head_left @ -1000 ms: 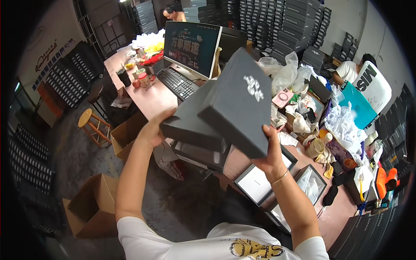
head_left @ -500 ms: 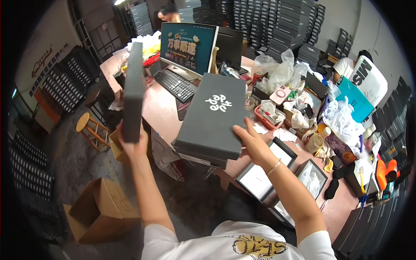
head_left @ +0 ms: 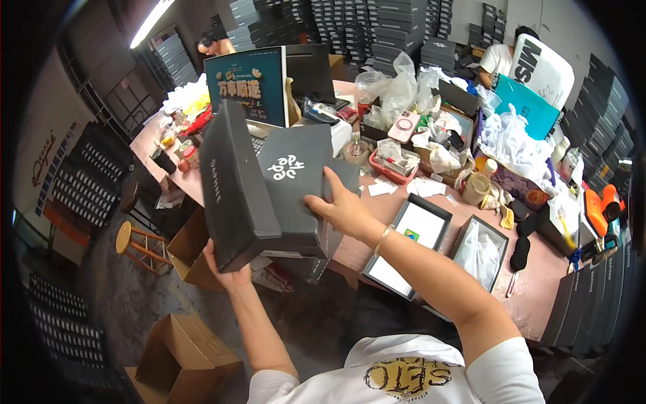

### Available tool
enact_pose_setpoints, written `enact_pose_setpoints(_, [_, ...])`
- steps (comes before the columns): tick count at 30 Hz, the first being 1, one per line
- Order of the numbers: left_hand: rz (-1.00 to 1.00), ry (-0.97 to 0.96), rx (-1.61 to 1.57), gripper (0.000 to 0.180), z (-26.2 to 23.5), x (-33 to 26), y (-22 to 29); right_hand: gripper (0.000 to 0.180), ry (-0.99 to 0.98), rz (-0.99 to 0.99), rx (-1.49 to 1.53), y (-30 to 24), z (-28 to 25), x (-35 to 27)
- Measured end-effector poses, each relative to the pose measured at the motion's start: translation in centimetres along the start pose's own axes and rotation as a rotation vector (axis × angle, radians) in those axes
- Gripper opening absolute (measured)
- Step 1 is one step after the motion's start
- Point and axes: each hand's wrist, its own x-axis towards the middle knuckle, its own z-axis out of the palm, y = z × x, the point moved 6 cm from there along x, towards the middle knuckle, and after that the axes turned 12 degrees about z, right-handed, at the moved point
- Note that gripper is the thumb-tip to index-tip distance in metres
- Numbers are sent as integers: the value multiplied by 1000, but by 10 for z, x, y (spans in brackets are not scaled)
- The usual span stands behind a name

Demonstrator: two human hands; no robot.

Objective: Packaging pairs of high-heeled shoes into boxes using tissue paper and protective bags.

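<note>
My left hand (head_left: 229, 269) is closed under the lower end of a dark grey cardboard box (head_left: 229, 195). This box is tipped on end, with pale lettering down its narrow side. Whether it is a whole box or just a lid, I cannot tell. It leans against or overlaps a second dark grey box with white lettering (head_left: 296, 145) on top. My right hand (head_left: 343, 209) grips the right part of that second box, thumb and forefinger over its top. The rest of its fingers are hidden. Both boxes are held up in front of the table edge.
The pinkish table (head_left: 531, 296) carries a monitor (head_left: 245, 87), an open box with a white insert (head_left: 410, 236), a box with white wrapping (head_left: 481, 249), a red basket (head_left: 393, 168) and plastic bags. A cardboard carton (head_left: 195, 363) and wooden stool (head_left: 141, 246) stand at left. Two people are beyond the table.
My left hand's box has swung right and tilted, now overlapping the lettered box. The lettered box and my right hand have shifted left. The view has turned, too.
</note>
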Motion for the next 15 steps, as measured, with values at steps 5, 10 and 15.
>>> enact_pose_setpoints(5, [211, -5, 337, 48, 33, -10, 12, 79, 45, -248, 2, 1, -7, -1])
enact_pose_setpoints(10, [215, -152, 779, 62, 50, -55, -36, 80, -521, -225, 695, 38, -53, -115])
enact_pose_setpoints(15, [-353, -518, 794, 75, 86, -155, -214, 85, -97, -92, 885, 126, -114, -251])
